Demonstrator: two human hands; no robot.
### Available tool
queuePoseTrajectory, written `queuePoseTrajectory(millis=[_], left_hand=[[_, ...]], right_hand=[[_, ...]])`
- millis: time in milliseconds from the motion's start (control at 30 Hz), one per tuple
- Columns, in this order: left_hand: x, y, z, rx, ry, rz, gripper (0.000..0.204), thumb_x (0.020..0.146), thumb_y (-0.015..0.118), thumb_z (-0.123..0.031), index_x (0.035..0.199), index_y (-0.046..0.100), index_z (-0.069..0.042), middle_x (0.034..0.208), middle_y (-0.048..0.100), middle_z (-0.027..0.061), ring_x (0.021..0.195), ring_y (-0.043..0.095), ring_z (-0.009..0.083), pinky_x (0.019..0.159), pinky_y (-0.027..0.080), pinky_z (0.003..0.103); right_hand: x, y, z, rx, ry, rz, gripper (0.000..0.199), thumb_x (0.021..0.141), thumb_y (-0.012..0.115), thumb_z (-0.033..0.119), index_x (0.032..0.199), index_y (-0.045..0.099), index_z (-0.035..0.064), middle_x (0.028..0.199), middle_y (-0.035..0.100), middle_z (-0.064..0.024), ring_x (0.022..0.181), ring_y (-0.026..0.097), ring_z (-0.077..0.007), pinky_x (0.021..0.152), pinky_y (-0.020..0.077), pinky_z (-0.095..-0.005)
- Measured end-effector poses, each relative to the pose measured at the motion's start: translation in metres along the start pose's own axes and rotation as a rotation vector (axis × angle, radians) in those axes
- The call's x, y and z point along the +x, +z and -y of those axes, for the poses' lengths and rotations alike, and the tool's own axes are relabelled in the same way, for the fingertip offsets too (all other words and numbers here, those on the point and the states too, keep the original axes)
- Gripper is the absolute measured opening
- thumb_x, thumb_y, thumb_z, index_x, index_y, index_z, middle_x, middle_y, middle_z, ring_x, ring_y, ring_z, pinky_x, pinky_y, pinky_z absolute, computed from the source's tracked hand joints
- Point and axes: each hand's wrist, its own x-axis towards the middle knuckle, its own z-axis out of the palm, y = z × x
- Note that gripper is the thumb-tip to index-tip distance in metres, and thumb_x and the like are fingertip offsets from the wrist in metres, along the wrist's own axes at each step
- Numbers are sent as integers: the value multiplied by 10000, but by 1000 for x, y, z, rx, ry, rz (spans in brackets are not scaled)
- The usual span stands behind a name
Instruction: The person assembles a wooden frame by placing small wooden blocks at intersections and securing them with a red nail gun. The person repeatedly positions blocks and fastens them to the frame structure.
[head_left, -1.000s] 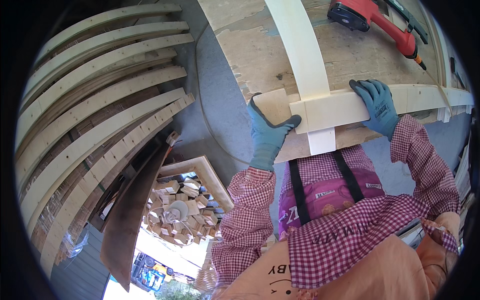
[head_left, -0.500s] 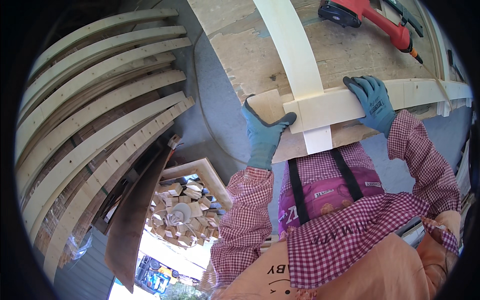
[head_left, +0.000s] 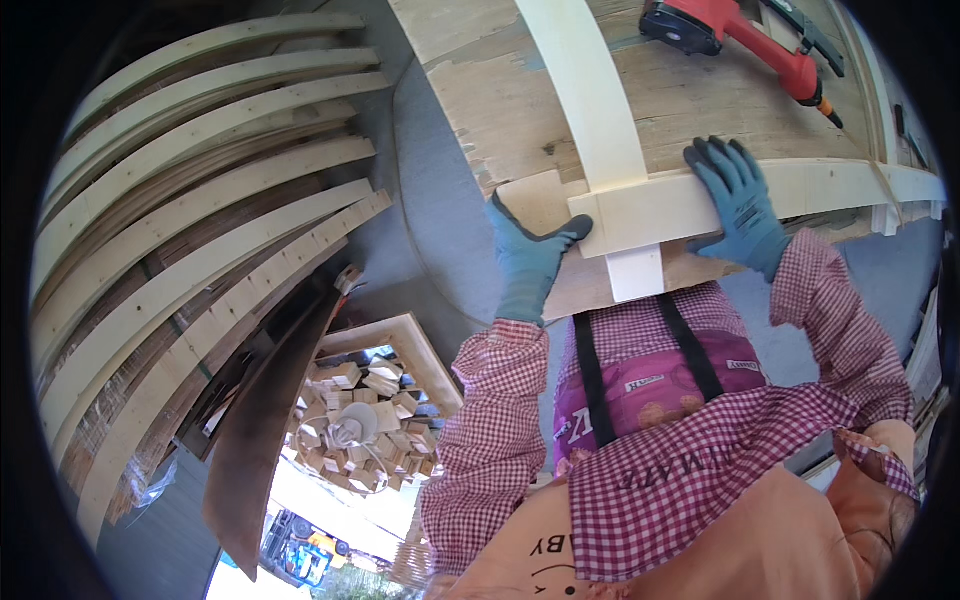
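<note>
- Under both hands: pale wood crosspiece (head_left: 760, 200) on plywood worktop (head_left: 500, 90), crossing a long pale slat (head_left: 590, 110).
- L hand (head_left: 527, 262): gloved, fingers spread, thumb on crosspiece's end.
- R hand (head_left: 737, 203): gloved, flat, pressing crosspiece.
- Beyond R hand: red power tool (head_left: 730, 30).
- Far off L hand: curved slat stack (head_left: 190, 210).

Right hand (head_left: 738, 205) now lies slightly further left along the cross board (head_left: 700, 205); left hand (head_left: 530, 260) appears marginally shifted, possibly from camera motion.
</note>
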Motion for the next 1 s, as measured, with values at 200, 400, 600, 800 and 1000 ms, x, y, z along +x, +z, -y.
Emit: queuePoseTrajectory(millis=[200, 400, 600, 800, 1000], left_hand=[[1, -3, -6, 39, -62, 25, 929, 587, 922, -214, 1273, 335, 1, 1158, 512, 132, 1042, 556, 229, 881, 529, 324], [-1, -5, -9, -17, -52, 25, 973, 579, 924, -230, 1298, 317, 19, 1190, 511, 147, 1052, 560, 238, 887, 528, 324], [0, -5, -9, -15, -105, 46, 990, 579, 924, -216, 1317, 306, 13, 1199, 513, 156, 1073, 564, 252, 905, 534, 334], [0, -3, -6, -43, -88, 23, 966, 541, 934, -299, 1263, 358, -16, 1174, 552, 165, 1080, 575, 296, 913, 505, 387], [-1, -4, -8, -47, -77, -1, 970, 540, 933, -305, 1263, 350, -24, 1182, 549, 172, 1097, 568, 308, 925, 494, 395]], right_hand=[[-46, 35, 54, 246, -97, -402, 688, 709, 761, 314, 1306, 500, 92, 1337, 491, -109, 1257, 449, -310, 1081, 337, -481], [-63, 35, 100, 612, 405, -204, 605, 711, 779, 277, 1244, 554, 100, 1265, 537, -102, 1189, 490, -304, 1007, 389, -452], [-27, 3, 71, 133, 98, -272, 819, 663, 794, 288, 1379, 440, 107, 1368, 448, -96, 1284, 400, -292, 1096, 292, -463], [20, 15, 29, -112, 58, 88, 906, 642, 767, 296, 1428, 344, 136, 1353, 411, -109, 1290, 360, -288, 1130, 208, -462], [19, 39, 24, -158, 68, 54, 792, 647, 723, 247, 1366, 405, 151, 1295, 438, -98, 1237, 386, -294, 1115, 202, -471]])
